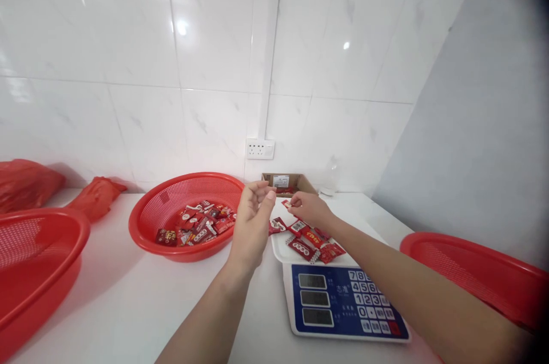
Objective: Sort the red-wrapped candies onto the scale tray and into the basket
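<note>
My left hand [253, 218] hovers between the red mesh basket [148, 212] and the scale [343, 301], fingers curled loosely with nothing visible in them. My right hand [309, 208] is over the scale's white pan [278, 246], pinching a small red candy packet [286, 203] between thumb and fingers. Several red candy packets [311, 244] lie on the pan. More red packets [195, 224] fill the bottom of the basket.
A small cardboard box [286, 182] stands by the wall behind my hands. Red basins sit at the left [34, 261] and right [472, 275] edges. Red plastic bags [96, 195] lie at the far left. A wall socket [259, 149] is above.
</note>
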`<state>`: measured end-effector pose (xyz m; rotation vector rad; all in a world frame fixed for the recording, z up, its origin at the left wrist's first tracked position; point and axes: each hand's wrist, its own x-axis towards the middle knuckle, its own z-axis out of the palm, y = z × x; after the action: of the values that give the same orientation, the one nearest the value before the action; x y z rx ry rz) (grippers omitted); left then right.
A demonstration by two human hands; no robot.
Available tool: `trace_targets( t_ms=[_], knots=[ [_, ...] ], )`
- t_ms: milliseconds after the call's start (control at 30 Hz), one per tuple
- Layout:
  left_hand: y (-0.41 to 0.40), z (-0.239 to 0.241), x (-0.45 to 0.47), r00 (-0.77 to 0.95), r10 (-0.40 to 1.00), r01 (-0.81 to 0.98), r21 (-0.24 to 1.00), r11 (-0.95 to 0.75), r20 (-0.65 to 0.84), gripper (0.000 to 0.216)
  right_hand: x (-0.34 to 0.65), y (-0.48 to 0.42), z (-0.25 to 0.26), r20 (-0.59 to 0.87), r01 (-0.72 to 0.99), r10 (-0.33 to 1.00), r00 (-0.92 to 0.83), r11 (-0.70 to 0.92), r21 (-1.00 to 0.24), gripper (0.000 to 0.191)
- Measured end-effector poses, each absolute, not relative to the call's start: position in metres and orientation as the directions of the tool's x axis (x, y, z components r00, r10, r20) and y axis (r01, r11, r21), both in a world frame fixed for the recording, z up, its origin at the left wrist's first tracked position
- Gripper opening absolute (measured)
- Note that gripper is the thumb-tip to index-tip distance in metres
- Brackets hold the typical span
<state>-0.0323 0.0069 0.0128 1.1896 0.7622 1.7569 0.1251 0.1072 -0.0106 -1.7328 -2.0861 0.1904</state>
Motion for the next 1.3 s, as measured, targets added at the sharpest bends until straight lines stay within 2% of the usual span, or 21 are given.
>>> trace_targets(
  t_ms=[100, 200, 400, 800, 1000, 1300],
  knots=[
    [0.006, 0.013, -0.032, -0.183, 0.891, -0.32, 0.832, -0.454, 0.416, 0.022, 0.112, 0.102, -0.016, 0.217, 0.935, 0.959, -0.183, 0.238, -0.263, 0.007],
    [0.007, 0.013, -0.033, -0.183, 0.89, -0.327, 0.828, -0.456, 0.418, 0.021, 0.106, 0.099, -0.018, 0.215, 0.95, 0.955, -0.206, 0.248, -0.191, 0.012],
    [0.005, 0.014, -0.033, -0.162, 0.894, -0.32, 0.835, -0.447, 0.417, 0.019, 0.109, 0.101, -0.021, 0.193, 0.961, 0.958, -0.211, 0.239, -0.137, 0.015],
    [0.004, 0.014, -0.032, -0.113, 0.894, -0.329, 0.833, -0.445, 0.434, 0.019, 0.122, 0.107, -0.017, 0.117, 0.954, 0.964, -0.24, 0.256, -0.155, 0.017],
    [0.004, 0.015, -0.03, -0.103, 0.895, -0.322, 0.837, -0.442, 0.433, 0.018, 0.122, 0.106, -0.02, 0.134, 0.945, 0.961, -0.242, 0.265, -0.193, 0.017],
    [0.002, 0.017, -0.031, -0.115, 0.897, -0.322, 0.838, -0.44, 0.427, 0.016, 0.164, 0.097, 0.002, 0.097, 0.939, 0.97, -0.223, 0.241, -0.244, 0.017]
  ],
)
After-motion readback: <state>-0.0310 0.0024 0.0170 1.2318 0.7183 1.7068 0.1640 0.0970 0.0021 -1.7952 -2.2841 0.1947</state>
